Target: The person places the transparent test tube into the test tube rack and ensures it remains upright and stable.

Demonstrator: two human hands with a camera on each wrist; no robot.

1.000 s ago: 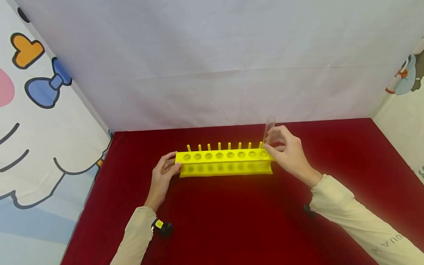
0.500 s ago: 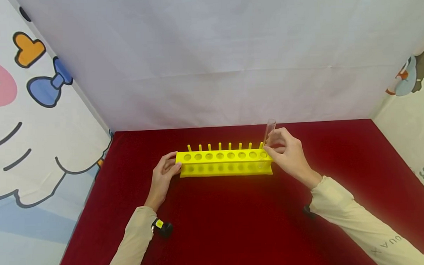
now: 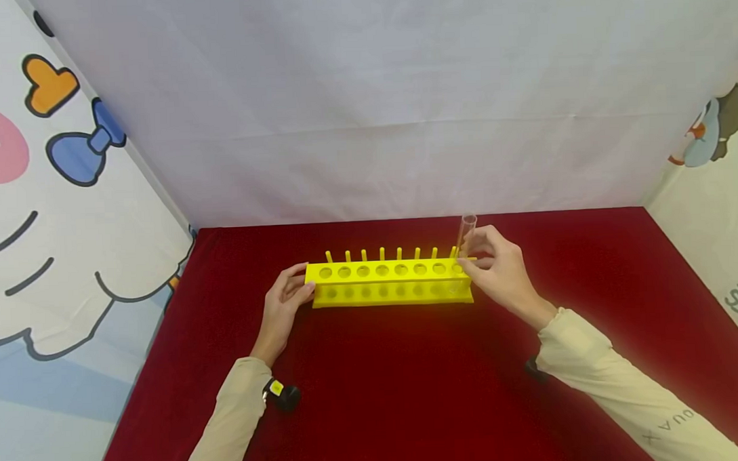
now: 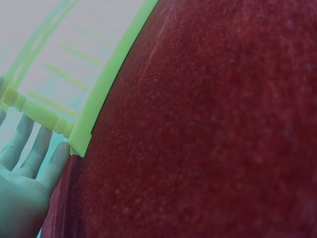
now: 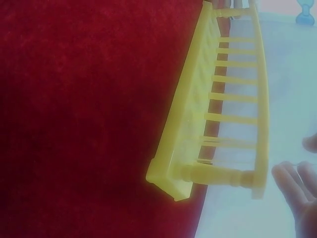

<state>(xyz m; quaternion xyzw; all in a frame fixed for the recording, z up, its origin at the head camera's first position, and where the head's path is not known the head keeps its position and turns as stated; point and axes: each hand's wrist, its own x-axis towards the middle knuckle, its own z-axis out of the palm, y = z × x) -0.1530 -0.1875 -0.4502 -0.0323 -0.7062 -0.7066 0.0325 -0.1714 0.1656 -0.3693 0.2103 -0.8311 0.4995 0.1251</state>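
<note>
A yellow test tube rack with a row of holes and a row of upright pegs behind stands on the red cloth. My left hand holds its left end, thumb at the front corner; in the left wrist view the fingers lie along the end post. At the far right hole, my right hand pinches a clear glass test tube between thumb and fingers. The tube stands slightly tilted, its open top above the hand and its lower part down in the rack. The right wrist view catches only some fingertips.
Dark red cloth covers the table. A pale curtain hangs right behind it, with a cartoon-printed sheet along the left and another printed sheet on the right. Small black cameras sit at both wrists.
The test tube has sunk a little lower in the far right hole, and my right hand has come down slightly with it. My left hand and the rack have stayed put.
</note>
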